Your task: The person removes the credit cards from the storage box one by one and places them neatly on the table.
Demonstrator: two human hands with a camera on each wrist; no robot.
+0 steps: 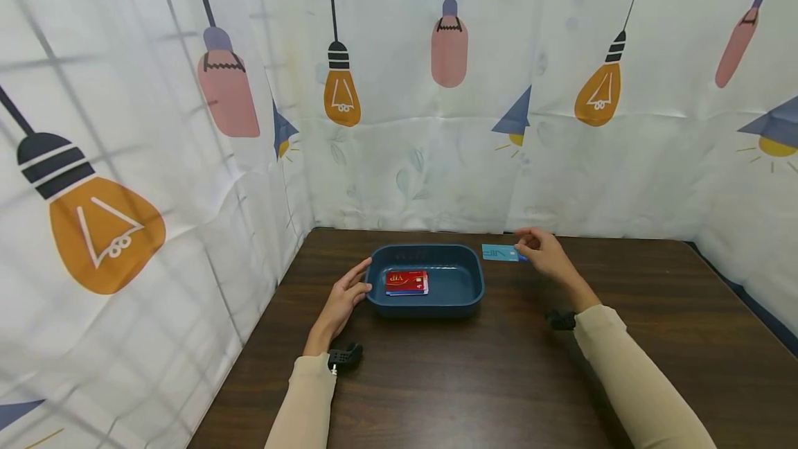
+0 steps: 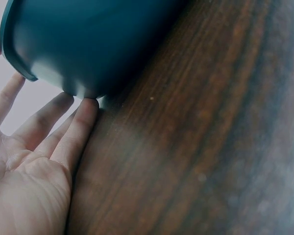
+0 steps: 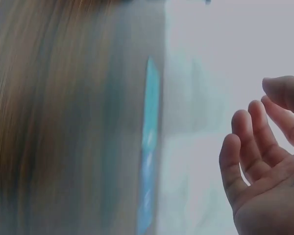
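Note:
A dark blue rectangular tray [image 1: 450,305] stands on the table. Inside it on the left lies a small stack of cards, the top one a red VIP card [image 1: 406,280]. My left hand [image 1: 339,302] touches the tray's left end with its fingers extended; in the left wrist view, fingertips [image 2: 88,104] rest against the tray's outer wall [image 2: 88,44]. My right hand [image 1: 544,253] is over the right end of a light-blue card [image 1: 499,252], darker blue at that end. In the right wrist view the hand [image 3: 269,171] is apart from the card [image 3: 151,112], fingers loosely bent, holding nothing.
The dark wooden table [image 1: 461,380] reaches back to a white curtain [image 1: 399,158] printed with lamps and bulbs. More curtain hangs at the left and right sides. Black wrist straps [image 1: 345,356] sit on both wrists.

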